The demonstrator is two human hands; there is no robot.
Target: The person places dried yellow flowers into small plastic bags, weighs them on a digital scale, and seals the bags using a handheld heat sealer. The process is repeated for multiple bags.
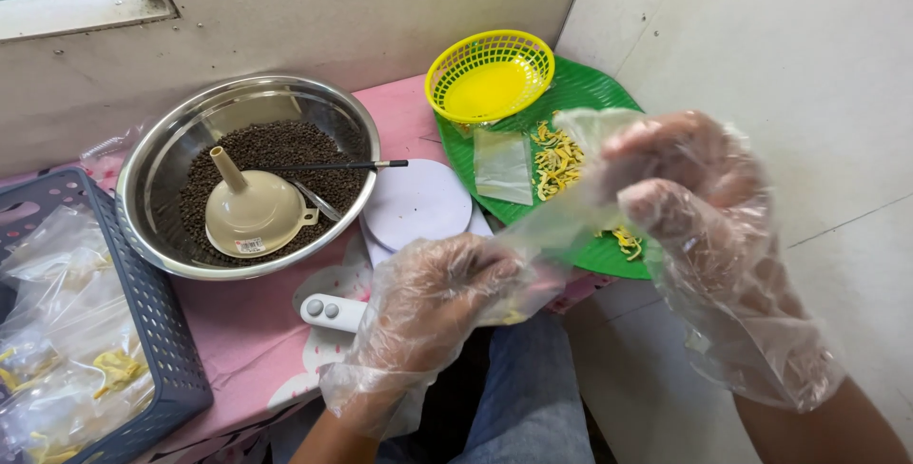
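Clear plastic pouch point(556, 226) is stretched between both gloved hands, just in front of the green tray point(594, 93). Left hand point(442, 298) is closed, pinching the pouch's lower end; right hand point(689, 193) has fingers curled on the upper end. Risk, judged: thin film plus loose gloves means the grip could slip, or the pouch could tear if pulled harder, dropping contents over the lap. Yellow dried strips point(556, 160) lie on the tray, with a yellow basket point(490, 74) at its far edge and a flat empty pouch point(504, 167) on its left part. Left of the tray: white scale point(416, 205), steel bowl point(249, 174) of dark seeds with a beige funnel point(249, 207), grey crate point(157, 331) of filled bags. Pink cloth point(252, 331) covers the table; pale bare walls, a window ledge.
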